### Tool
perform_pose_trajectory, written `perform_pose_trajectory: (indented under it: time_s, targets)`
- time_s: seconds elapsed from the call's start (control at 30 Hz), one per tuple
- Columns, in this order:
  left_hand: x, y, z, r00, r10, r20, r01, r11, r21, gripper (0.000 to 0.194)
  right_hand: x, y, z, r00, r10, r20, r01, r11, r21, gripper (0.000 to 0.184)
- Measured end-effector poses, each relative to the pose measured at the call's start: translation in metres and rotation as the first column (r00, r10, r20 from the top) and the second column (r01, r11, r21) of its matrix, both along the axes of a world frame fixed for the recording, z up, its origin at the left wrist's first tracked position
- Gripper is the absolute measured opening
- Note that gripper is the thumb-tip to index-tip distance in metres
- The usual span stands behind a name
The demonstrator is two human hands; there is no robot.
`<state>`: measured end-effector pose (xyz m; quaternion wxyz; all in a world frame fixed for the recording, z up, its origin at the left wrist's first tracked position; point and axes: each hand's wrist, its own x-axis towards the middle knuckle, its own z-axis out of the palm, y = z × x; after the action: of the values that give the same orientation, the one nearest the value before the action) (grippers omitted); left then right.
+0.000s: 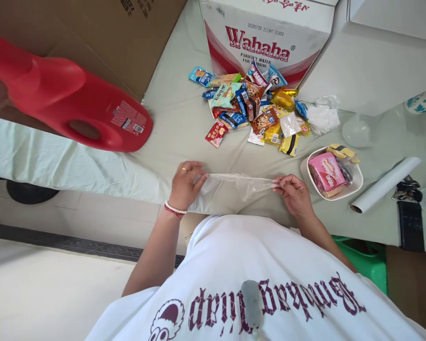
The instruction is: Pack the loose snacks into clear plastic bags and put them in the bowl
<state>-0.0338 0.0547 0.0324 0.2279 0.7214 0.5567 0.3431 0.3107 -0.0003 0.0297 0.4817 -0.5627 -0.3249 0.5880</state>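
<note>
A thin clear plastic bag [246, 185] is stretched sideways between my two hands, close to the table's front edge. My left hand [189, 182] pinches its left end between thumb and fingers. At the right end, my right hand [294, 192] grips the film in its fingertips. Just beyond the bag lies a loose pile of wrapped snacks [248, 106] in several colours. Right of my right hand stands a white plastic bowl [355, 184] holding a pink wafer packet [326, 171] and other wrapped snacks.
A big red jug [102, 102] lies on the left by a brown cardboard box [102, 42]. A Wahaha carton [266, 35] stands behind the snacks. On the right are crumpled clear plastic [323, 116], a white roll [385, 184], keys [407, 189] and a dark flat object [410, 226].
</note>
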Motion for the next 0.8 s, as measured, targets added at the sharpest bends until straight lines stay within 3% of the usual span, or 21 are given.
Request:
perform_pose_trajectory:
  time_s: [0.07, 0.13, 0.2, 0.27, 0.4, 0.47, 0.53, 0.63, 0.7, 0.8]
  targets:
    - [-0.012, 0.011, 0.007, 0.994, 0.077, -0.083, -0.067, 0.991, 0.116, 0.01, -0.002, -0.002, -0.001, 0.997, 0.044, 0.061, -0.046, 0.999, 0.03, 0.017]
    - [-0.011, 0.013, 0.012, 0.975, 0.21, -0.071, -0.191, 0.958, 0.212, 0.016, -0.006, -0.003, -0.002, 0.995, 0.055, 0.088, -0.058, 0.998, 0.032, 0.016]
    - [0.004, 0.005, 0.016, 0.951, 0.308, -0.036, -0.285, 0.913, 0.292, 0.016, -0.012, -0.005, -0.003, 0.996, 0.027, 0.083, -0.028, 0.999, 0.018, 0.017]
    - [0.029, -0.01, 0.017, 0.964, 0.265, -0.018, -0.247, 0.92, 0.305, 0.01, -0.017, -0.006, -0.004, 0.998, -0.001, 0.068, 0.001, 1.0, -0.005, 0.018]
    - [0.085, -0.038, 0.009, 0.991, -0.123, -0.058, 0.129, 0.984, 0.125, 0.02, -0.02, -0.008, -0.005, 0.998, 0.009, 0.064, -0.007, 1.0, -0.026, 0.02]
    - [0.106, -0.041, 0.002, 0.972, -0.212, -0.099, 0.212, 0.977, -0.017, 0.03, -0.021, -0.009, -0.004, 0.997, 0.016, 0.076, -0.014, 0.999, -0.03, 0.021]
    - [0.117, -0.038, -0.006, 0.951, -0.244, -0.188, 0.213, 0.962, -0.172, 0.036, -0.021, -0.009, -0.004, 0.996, 0.015, 0.085, -0.012, 0.999, -0.037, 0.022]
    - [0.12, -0.032, -0.016, 0.928, -0.265, -0.264, 0.172, 0.929, -0.328, 0.022, -0.021, -0.011, -0.007, 0.996, -0.003, 0.093, 0.006, 0.999, -0.036, 0.023]
    - [0.116, -0.031, -0.02, 0.949, -0.239, -0.205, 0.159, 0.926, -0.342, 0.021, -0.021, -0.012, -0.009, 0.994, -0.016, 0.106, 0.019, 0.999, -0.027, 0.023]
    - [0.111, -0.035, -0.02, 0.994, -0.105, 0.0, 0.102, 0.963, -0.249, 0.013, -0.021, -0.015, -0.013, 0.991, -0.008, 0.136, 0.008, 1.0, 0.0, 0.021]
